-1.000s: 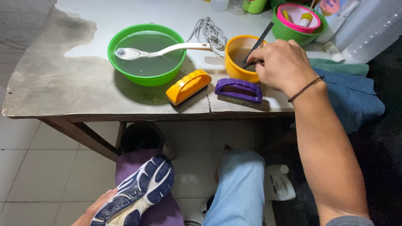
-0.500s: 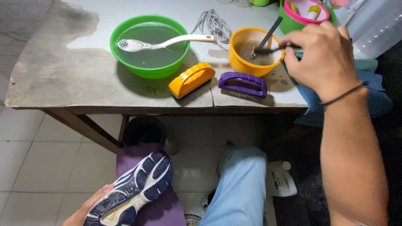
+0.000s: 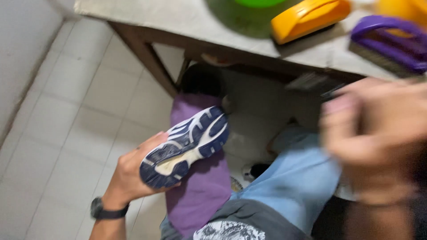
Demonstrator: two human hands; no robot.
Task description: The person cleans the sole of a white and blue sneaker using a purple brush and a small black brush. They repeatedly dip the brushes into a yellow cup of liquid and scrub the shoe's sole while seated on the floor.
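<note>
Low centre, our left hand (image 3: 133, 173) grips a blue-and-white sneaker (image 3: 187, 146), sole up, bare tiled floor (image 3: 66, 133) open leftward. Our right hand (image 3: 378, 138) is blurred; we cannot tell its fingers. The table edge (image 3: 187, 26) cuts off the brushes.

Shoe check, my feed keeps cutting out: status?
Left hand grips shoe, sole up, over purple cloth. Right hand blurred, near table edge; grip unclear. Nothing between them.
</note>
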